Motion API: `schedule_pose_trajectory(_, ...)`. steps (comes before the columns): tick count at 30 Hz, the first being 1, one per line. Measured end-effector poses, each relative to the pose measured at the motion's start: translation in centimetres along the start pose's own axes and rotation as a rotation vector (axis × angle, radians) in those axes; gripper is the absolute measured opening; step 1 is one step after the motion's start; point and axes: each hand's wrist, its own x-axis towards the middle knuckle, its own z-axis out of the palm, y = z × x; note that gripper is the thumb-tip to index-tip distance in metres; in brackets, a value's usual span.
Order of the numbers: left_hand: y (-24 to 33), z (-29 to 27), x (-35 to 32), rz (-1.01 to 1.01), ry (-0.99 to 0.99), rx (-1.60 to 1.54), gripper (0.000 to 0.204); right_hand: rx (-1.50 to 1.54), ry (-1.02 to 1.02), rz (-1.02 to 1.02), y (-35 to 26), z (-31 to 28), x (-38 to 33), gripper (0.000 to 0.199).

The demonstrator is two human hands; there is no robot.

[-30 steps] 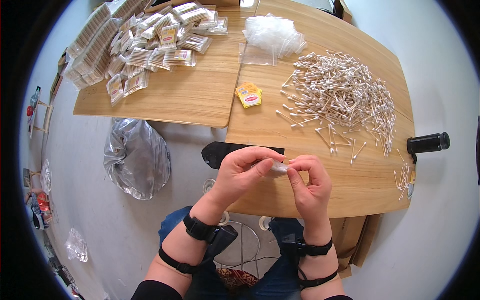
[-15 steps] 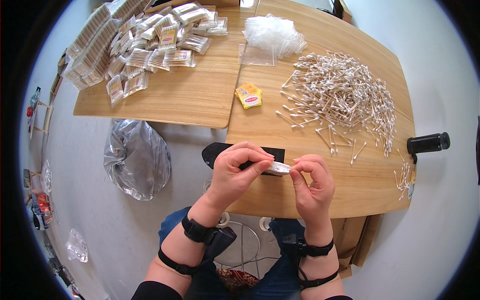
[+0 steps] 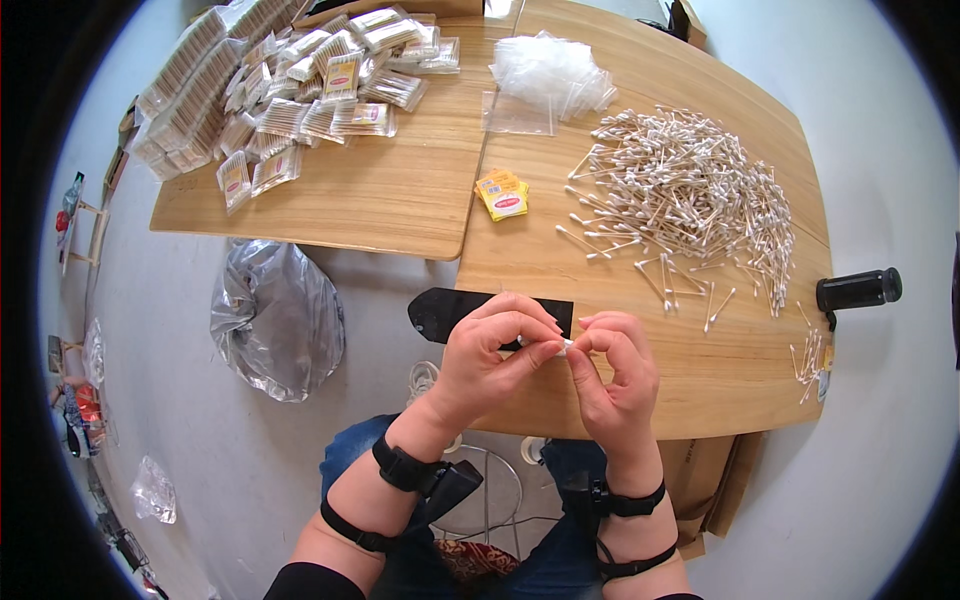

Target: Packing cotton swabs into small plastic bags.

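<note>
Two light wood tables (image 3: 400, 190) pushed side by side, right one with rounded edge. Pale grey-white floor (image 3: 180, 430) all around, bright even light. Crumpled clear plastic bag (image 3: 275, 320) on floor under left table. Flattened cardboard (image 3: 715, 480) leaning below right table. Small clutter (image 3: 80, 410) along far left edge.
</note>
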Motion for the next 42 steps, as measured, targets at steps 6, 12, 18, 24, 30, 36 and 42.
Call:
schedule_pose_trajectory(6, 0.0, 0.5, 0.0, 0.017, 0.042, 0.015, 0.009, -0.016, 0.031, -0.033, -0.1, 0.3, 0.3, 0.013)
schedule_pose_trajectory(12, -0.1, 0.4, 0.0, 0.061, 0.049, 0.068, 0.01, -0.017, 0.022, -0.025, 0.1, 0.1, 0.2, 0.013)
schedule_pose_trajectory(18, 0.1, -0.2, 0.1, 0.001, 0.035, 0.071, 0.013, -0.005, 0.067, 0.013, 0.5, -0.1, 0.1, 0.014)
schedule_pose_trajectory(24, -1.8, 2.0, -1.5, -0.192, 0.078, -0.27, 0.015, 0.196, 0.108, 0.113, 0.9, 2.2, -0.7, 0.02)
schedule_pose_trajectory(30, -1.7, 3.3, -1.6, -0.236, 0.258, -0.219, 0.013, 0.358, 0.201, 0.262, 1.8, 3.7, -1.9, 0.018)
schedule_pose_trajectory(36, -1.8, 3.1, -1.9, -0.243, 0.231, -0.316, 0.008, 0.446, 0.26, 0.286, 1.8, 4.2, -2.3, 0.015)
schedule_pose_trajectory(42, -1.9, 2.8, -2.1, -0.265, 0.207, -0.277, 0.007, 0.419, 0.196, 0.306, 1.8, 4.2, -2.4, 0.014)
